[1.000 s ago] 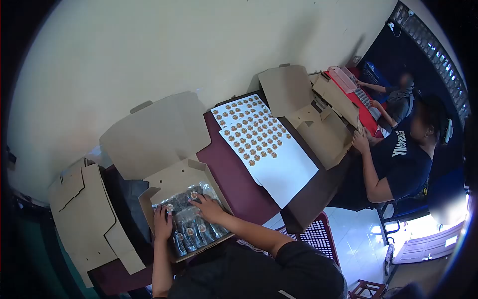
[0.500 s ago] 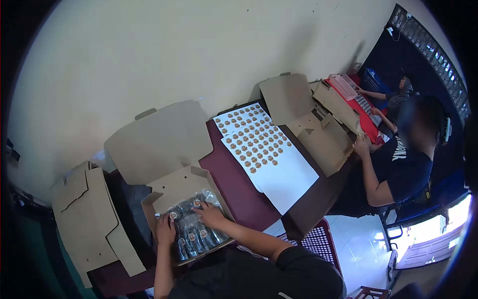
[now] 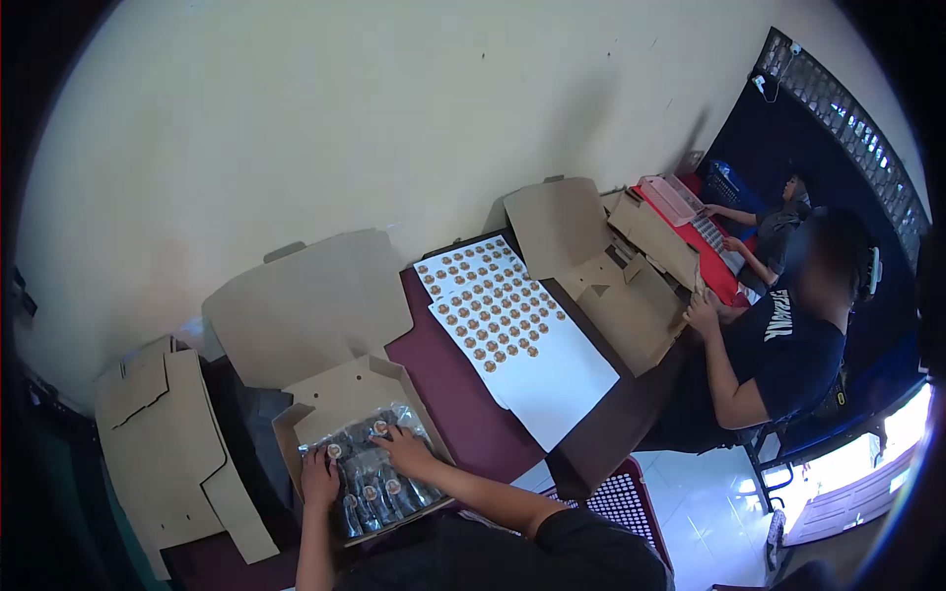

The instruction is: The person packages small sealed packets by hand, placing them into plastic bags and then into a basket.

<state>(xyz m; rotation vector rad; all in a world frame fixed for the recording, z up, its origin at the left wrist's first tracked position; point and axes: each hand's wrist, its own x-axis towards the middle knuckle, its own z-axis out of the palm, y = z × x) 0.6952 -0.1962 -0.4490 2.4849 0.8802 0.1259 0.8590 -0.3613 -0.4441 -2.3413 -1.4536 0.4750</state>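
Observation:
An open cardboard box [image 3: 288, 433] stands before me with its lid raised at the back. Inside lie rows of dark, clear-wrapped packets [image 3: 399, 500] with round brown stickers on them. My left hand [image 3: 320, 478] is at the box's left side, fingers stretched over the edge of the packets beside a stickered one. My right hand [image 3: 406, 455] reaches in from the right with its fingers spread over the upper row, just below another sticker. Both hands touch the packets, and neither is visibly wrapped around one.
Sheets of round stickers [image 3: 562, 394] lie on the maroon table [image 3: 443, 364]. Folded cardboard boxes [image 3: 163, 443] stand at left. Another open box [image 3: 641, 325] is near a co-worker [image 3: 788, 345] at right; a second person [image 3: 783, 222] sits beyond, by a pink tray [image 3: 668, 200].
The head view has tilted slightly, so the scene sits lower. Both my hands stay at the packets with little visible movement.

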